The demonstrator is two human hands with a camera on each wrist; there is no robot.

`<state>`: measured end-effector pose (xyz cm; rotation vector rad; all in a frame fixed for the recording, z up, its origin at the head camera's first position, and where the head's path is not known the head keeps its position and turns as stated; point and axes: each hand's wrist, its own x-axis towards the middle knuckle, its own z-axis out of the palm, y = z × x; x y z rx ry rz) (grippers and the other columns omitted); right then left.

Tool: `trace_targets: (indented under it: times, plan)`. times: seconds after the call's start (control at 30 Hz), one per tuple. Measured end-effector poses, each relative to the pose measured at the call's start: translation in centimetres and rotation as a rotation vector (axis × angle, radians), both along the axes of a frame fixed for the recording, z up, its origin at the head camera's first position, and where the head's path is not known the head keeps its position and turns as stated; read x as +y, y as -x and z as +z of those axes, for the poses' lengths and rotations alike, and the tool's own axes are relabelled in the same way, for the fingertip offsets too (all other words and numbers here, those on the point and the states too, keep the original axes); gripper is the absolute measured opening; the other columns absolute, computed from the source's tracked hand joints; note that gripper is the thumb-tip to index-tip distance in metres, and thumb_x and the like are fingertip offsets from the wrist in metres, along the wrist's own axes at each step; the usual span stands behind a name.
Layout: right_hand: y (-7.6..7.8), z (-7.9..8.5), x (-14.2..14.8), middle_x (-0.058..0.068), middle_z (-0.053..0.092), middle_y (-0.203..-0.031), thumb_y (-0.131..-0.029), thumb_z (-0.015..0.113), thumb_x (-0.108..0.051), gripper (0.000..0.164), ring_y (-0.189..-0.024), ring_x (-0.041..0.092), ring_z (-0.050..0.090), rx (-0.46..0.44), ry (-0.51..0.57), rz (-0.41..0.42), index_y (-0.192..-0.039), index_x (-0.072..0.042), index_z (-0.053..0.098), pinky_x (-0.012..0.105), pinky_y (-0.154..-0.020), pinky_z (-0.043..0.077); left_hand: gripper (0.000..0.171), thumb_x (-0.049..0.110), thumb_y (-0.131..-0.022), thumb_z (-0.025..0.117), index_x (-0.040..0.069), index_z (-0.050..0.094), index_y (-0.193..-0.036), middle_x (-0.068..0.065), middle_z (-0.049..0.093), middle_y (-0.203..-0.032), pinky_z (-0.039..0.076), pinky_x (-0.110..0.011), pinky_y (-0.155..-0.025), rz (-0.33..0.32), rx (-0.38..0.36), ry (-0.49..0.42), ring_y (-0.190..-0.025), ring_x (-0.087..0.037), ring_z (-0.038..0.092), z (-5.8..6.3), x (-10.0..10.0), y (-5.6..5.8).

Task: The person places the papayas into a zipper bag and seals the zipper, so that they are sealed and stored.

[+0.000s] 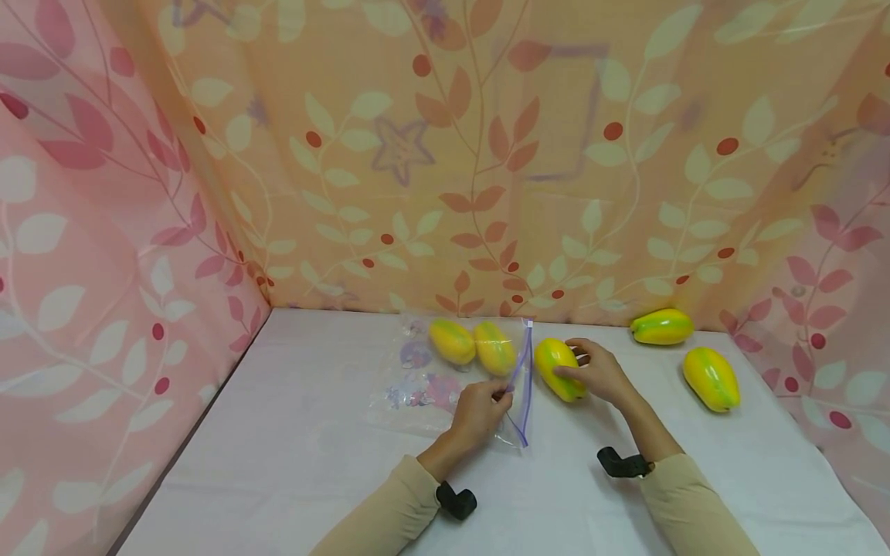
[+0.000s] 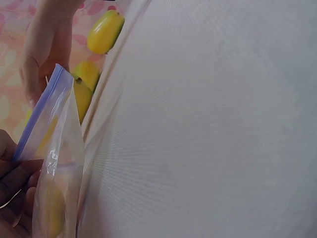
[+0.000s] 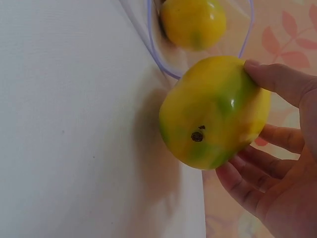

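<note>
"Yellow-green fruit (image 1: 558, 369) in the right hand (image 1: 599, 374), is it?"

"Yes, just to the right of the clear bag (image 1: 438, 390) and outside its mouth. That grip is clamped on it, thumb on one side and fingers on the other. I can't tell whether it touches the white worktop (image 1: 278, 463)."

"Head view doesn't show me the end of it."

"Right wrist view does: a dark stem spot (image 3: 197, 136) beside green patches. There the bag's purple edge (image 2: 38, 113) bows into a wide loop, with yellow fruit behind; from the head, the gap looks narrow."

"And the left hand (image 1: 480, 413)?"

"Clamped too, pinching the bag near that edge. Left wrist view catches the plastic side-on, raised."

"Anything in the bag?"

"Two bagged fruits (image 1: 452, 342), side by side. Two loose fruits (image 1: 711, 378) lie well over to the right, near the leaf-patterned curtain (image 1: 480, 154)."
</note>
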<state>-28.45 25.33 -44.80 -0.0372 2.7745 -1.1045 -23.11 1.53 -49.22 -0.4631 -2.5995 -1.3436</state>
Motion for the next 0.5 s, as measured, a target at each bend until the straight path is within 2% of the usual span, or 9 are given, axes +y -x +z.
trace_targets:
  times: [0.23,0.5]
  plan:
    - [0.6,-0.5,-0.9,0.024,0.054,-0.130,-0.084,0.073,-0.042,0.074,-0.110,0.035,0.055,0.034,0.003,0.046,-0.140,-0.003,0.045,0.041,-0.088,0.054,0.015,0.012,-0.088,0.066,0.005,0.076,-0.097,-0.003,0.074,-0.079,0.047,-0.014,-0.059,0.001,0.008,-0.002,-0.065,-0.003,0.055,0.1,0.0,0.0]
    - [0.7,-0.9,-1.9,0.022,0.056,-0.128,-0.083,0.073,-0.044,0.074,-0.110,0.034,0.056,0.040,0.031,0.044,-0.139,-0.003,0.047,0.041,-0.087,0.055,0.017,0.013,-0.090,0.065,0.003,0.075,-0.099,-0.002,0.072,-0.078,0.043,-0.014,-0.056,-0.021,-0.015,-0.013,-0.062,-0.001,0.048,0.1,0.0,0.1]
